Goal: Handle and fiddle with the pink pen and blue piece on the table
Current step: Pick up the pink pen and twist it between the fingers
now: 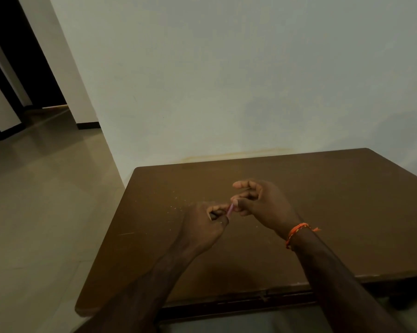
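Both hands meet above the middle of the brown table. A short stretch of the pink pen shows between them; the rest is hidden by fingers. My left hand is curled into a fist around the pen's lower end. My right hand pinches the upper end with thumb and fingers, its index finger raised. An orange thread band circles the right wrist. No blue piece is visible; the hands may cover it.
Small pale specks lie scattered on the tabletop left of the hands. The table's far edge stands against a white wall. Tiled floor stretches to the left, with a dark doorway at upper left.
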